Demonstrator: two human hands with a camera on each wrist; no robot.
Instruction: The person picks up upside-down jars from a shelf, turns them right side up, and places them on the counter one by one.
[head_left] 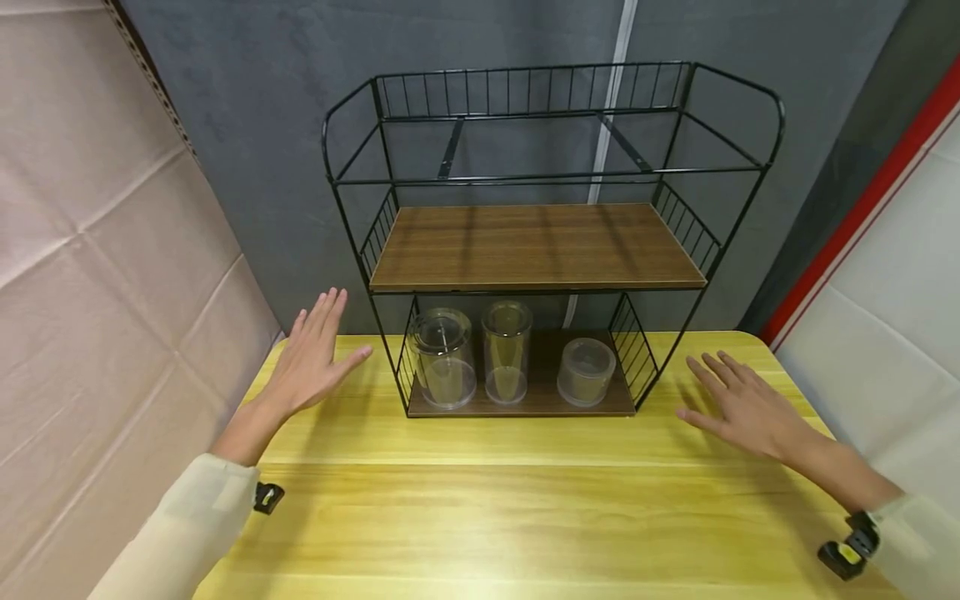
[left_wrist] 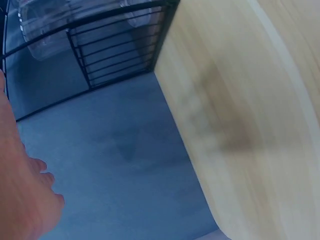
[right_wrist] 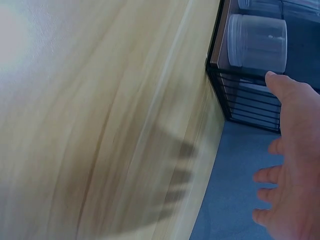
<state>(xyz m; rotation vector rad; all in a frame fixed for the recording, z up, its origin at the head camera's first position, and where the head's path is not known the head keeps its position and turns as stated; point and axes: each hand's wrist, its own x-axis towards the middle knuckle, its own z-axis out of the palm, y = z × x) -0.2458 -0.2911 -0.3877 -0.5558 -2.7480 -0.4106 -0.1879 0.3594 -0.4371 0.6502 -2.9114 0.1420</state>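
My left hand (head_left: 309,358) hovers over the table to the left of the black wire rack (head_left: 517,290), fingers straight and thumb pointing toward it. On the other side my right hand (head_left: 742,404) is held out above the table, fingers extended, holding nothing. The rack's bottom shelf carries a wide clear jar (head_left: 444,362) at left, a tall narrow clear jar (head_left: 506,354) beside it and a short clear jar (head_left: 587,373) at right. In the right wrist view, the thumb overlaps the rack side close to the short jar (right_wrist: 257,45).
The rack's middle wooden shelf (head_left: 536,246) is bare, and its top tier is an open frame with two crossbars. A grey wall (head_left: 487,33) stands right behind. White panels (head_left: 900,250) flank the light wooden table (head_left: 465,517) on both sides.
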